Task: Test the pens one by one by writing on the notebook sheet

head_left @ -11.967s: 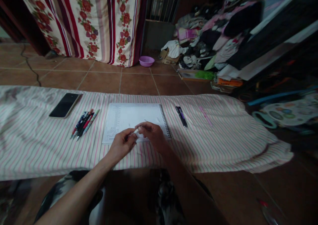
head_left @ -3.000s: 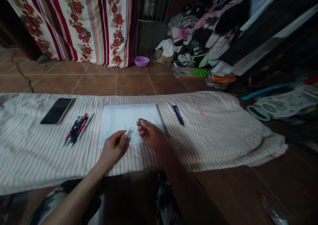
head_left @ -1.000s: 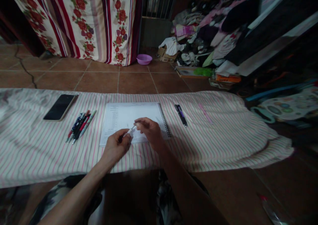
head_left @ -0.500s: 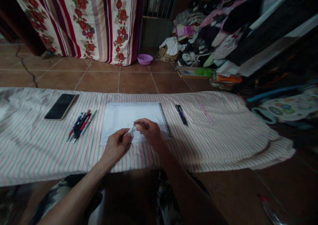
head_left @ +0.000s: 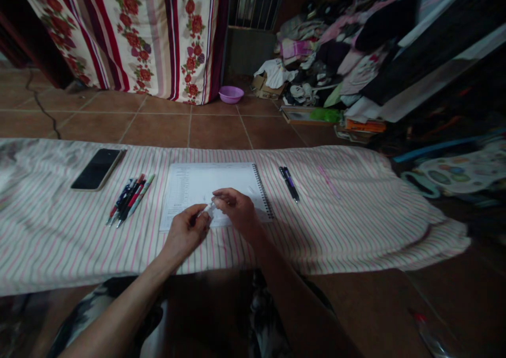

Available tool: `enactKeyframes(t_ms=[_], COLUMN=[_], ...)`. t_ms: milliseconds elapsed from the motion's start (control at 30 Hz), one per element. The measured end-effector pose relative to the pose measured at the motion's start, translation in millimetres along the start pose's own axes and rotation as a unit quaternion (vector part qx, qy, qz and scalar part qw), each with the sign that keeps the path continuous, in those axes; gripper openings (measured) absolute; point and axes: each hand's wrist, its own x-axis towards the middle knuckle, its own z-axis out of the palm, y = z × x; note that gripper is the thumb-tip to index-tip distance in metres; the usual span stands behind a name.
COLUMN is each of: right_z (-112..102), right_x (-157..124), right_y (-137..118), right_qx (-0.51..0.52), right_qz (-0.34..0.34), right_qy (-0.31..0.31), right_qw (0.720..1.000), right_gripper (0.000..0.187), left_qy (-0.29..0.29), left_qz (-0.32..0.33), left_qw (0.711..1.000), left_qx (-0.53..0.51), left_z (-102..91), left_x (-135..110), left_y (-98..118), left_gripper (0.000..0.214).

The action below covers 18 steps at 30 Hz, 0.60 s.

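Note:
My left hand (head_left: 185, 233) and my right hand (head_left: 237, 209) meet over the near edge of a spiral notebook (head_left: 213, 189) lying open on a striped cloth (head_left: 356, 215). Both hands are closed on a slim white pen (head_left: 208, 210) held between them; the left grips its body, the right pinches its tip end. A bundle of several coloured pens (head_left: 130, 199) lies left of the notebook. Two dark pens (head_left: 289, 183) lie to its right, with a pink pen (head_left: 327, 181) farther right.
A black phone (head_left: 98, 168) rests on the cloth at left. Beyond the cloth are brown floor tiles, a floral curtain (head_left: 150, 36), a purple bowl (head_left: 231, 94) and a heap of clothes (head_left: 336, 52). Toys and clutter (head_left: 458, 171) sit at right.
Three seconds ago my hands were slightly apart; they have since come together on the white pen. Over the last second they have hardly moved.

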Motion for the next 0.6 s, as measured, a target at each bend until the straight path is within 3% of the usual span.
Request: enactKeyframes(t_ms=[267,600], right_z=[1.9,3.0], right_x=[0.8,0.7], right_y=[6.3,5.4], right_qx=[0.038,0.019], right_qz=[0.008,0.02], right_qy=[-0.015,-0.013], right_qw=[0.999,1.0], right_gripper=[0.022,0.015], left_qy=[-0.004,0.003], left_qz=[-0.027,-0.025], left_qw=[0.998,0.998], left_qx=[-0.053,-0.061], left_z=[1.4,2.3], left_x=[-1.9,-2.9], left_y=[6.5,5.0], left_gripper=[0.031,0.032])
